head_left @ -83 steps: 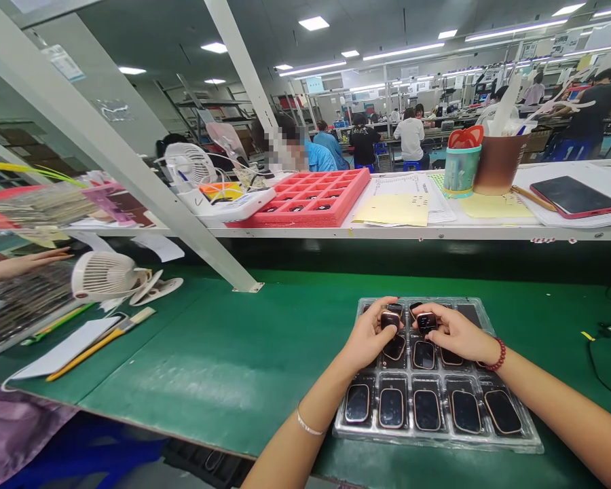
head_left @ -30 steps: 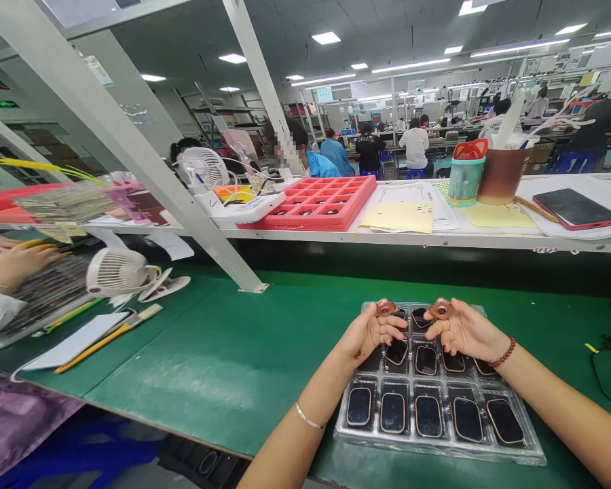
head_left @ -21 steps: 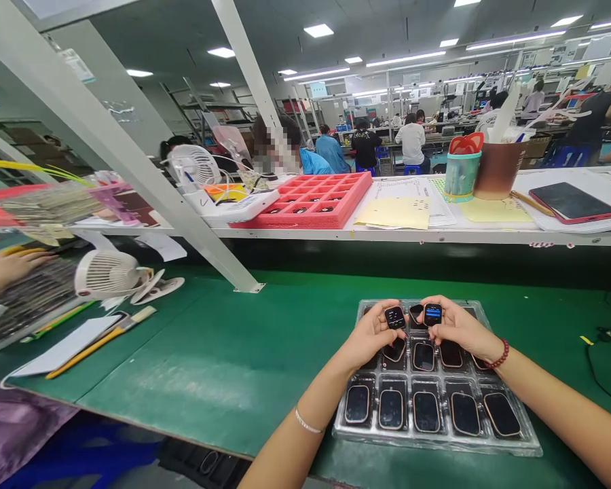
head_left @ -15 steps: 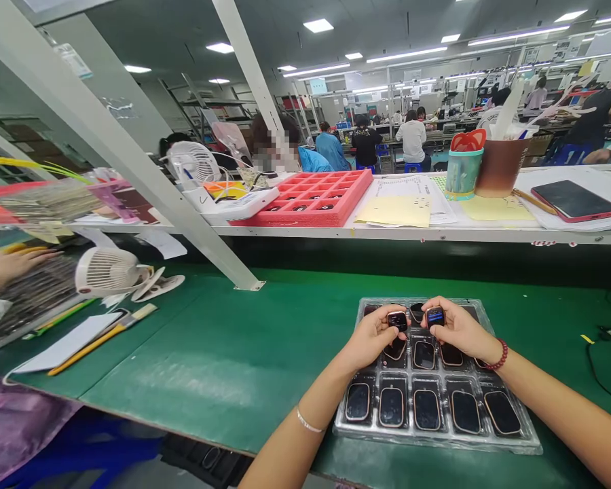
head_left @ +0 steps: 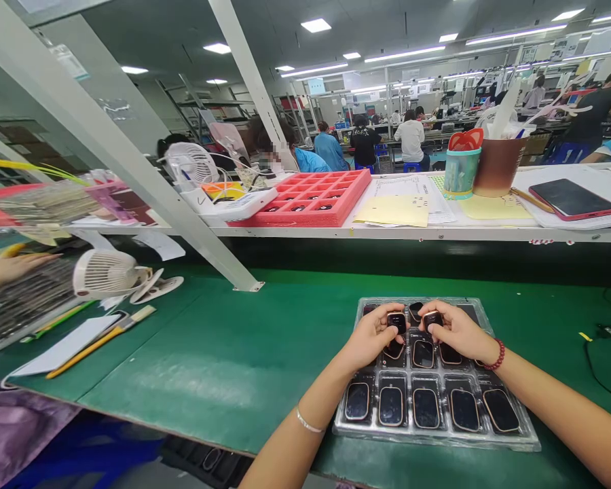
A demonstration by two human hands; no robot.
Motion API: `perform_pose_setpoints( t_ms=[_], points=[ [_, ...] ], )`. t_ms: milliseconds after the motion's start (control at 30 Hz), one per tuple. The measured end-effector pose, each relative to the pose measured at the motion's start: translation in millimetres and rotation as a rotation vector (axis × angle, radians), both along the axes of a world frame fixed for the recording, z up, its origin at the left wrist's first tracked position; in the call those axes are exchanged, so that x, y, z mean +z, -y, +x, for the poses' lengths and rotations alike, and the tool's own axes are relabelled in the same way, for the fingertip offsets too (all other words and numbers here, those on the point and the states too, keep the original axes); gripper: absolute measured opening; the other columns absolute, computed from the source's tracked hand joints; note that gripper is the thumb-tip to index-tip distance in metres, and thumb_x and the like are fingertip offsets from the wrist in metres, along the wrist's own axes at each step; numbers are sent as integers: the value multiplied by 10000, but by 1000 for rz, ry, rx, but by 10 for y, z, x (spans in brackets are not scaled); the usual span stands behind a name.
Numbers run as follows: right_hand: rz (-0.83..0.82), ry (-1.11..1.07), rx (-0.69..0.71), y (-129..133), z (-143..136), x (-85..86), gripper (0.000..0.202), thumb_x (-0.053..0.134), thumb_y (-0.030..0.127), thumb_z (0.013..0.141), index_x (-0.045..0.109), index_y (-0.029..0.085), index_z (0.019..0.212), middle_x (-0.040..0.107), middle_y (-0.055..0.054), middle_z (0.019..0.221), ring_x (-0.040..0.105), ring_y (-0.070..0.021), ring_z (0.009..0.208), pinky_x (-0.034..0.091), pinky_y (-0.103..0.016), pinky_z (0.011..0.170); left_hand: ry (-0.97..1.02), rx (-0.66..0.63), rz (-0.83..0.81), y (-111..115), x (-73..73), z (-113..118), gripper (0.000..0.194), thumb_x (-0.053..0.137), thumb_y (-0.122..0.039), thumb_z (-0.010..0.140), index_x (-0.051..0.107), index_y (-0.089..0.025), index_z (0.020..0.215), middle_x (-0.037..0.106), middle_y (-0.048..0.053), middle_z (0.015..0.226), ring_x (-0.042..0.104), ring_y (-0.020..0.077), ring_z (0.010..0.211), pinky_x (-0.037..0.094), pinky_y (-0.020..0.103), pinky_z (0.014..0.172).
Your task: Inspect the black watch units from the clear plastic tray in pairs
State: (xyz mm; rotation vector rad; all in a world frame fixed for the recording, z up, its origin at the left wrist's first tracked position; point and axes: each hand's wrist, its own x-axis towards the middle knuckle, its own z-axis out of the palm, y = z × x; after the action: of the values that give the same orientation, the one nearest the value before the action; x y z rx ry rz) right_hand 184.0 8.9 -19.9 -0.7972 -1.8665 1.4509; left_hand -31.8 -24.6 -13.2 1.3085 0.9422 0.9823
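My left hand (head_left: 374,334) is closed around a smartwatch (head_left: 397,322) without a strap, its dark face turned up with faint marks on it. A second strapless smartwatch (head_left: 432,319) is pinched in my right hand (head_left: 455,329), the thumb lying over its lower edge. Both hands hover above a clear plastic tray (head_left: 527,445), apart from each other. Rows of dark watch faces with gold-coloured rims, such as this smartwatch (head_left: 426,409), lie in the tray's pockets. My hands hide part of the back rows.
A raised shelf (head_left: 305,231) crosses behind the tray, bearing a red foam tray (head_left: 330,216), a brown cup (head_left: 499,166) and a phone (head_left: 574,198). On the left are a small fan (head_left: 106,273), a brush (head_left: 102,339) and a co-worker's hand (head_left: 15,272). A cable (head_left: 598,373) lies right.
The screen of the watch in my right hand showed blue lines earlier and now looks dark, with the thumb over its lower part. My left hand holds its watch in nearly the same place.
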Motion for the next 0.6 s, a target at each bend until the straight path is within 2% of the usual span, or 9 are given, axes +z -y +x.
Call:
perform_pose_setpoints(
  t_ms=[133,233,400,500,600],
  points=[
    [40,18,-5,-7,-3,2,277,508,95,783,534,203,1037,615,-34,914,587,-158,806,489,-272,665,-10,3,0,0,4,1,441,662,-245,733,515,-145,1137,644,102,990,618,130,697,470,286,723],
    [54,26,-10,-15,-8,-2,248,487,95,793,541,198,1013,619,-32,887,593,-158,792,490,-267,649,-9,-3,0,-3,-3,0,377,623,-241,762,528,-137,1112,643,103,985,609,120,679,469,276,701],
    [73,76,-10,-8,-8,11,306,512,86,761,541,201,1042,619,-45,969,599,-173,854,496,-274,681,-24,-2,4,2,16,12,377,619,-153,722,534,-142,1089,635,86,990,613,122,703,474,282,734],
    [77,86,-13,0,-7,22,308,524,94,758,545,203,1045,617,-49,985,600,-173,839,498,-271,662,-29,1,-3,9,36,21,384,622,-134,707,540,-147,1082,634,80,988,620,130,717,474,291,753],
    [62,72,-3,4,-9,28,243,513,128,790,557,202,1017,626,-45,919,600,-173,796,499,-272,633,-20,3,-1,12,37,20,374,636,-164,716,545,-147,1077,635,83,986,618,132,719,473,295,757]
  ],
)
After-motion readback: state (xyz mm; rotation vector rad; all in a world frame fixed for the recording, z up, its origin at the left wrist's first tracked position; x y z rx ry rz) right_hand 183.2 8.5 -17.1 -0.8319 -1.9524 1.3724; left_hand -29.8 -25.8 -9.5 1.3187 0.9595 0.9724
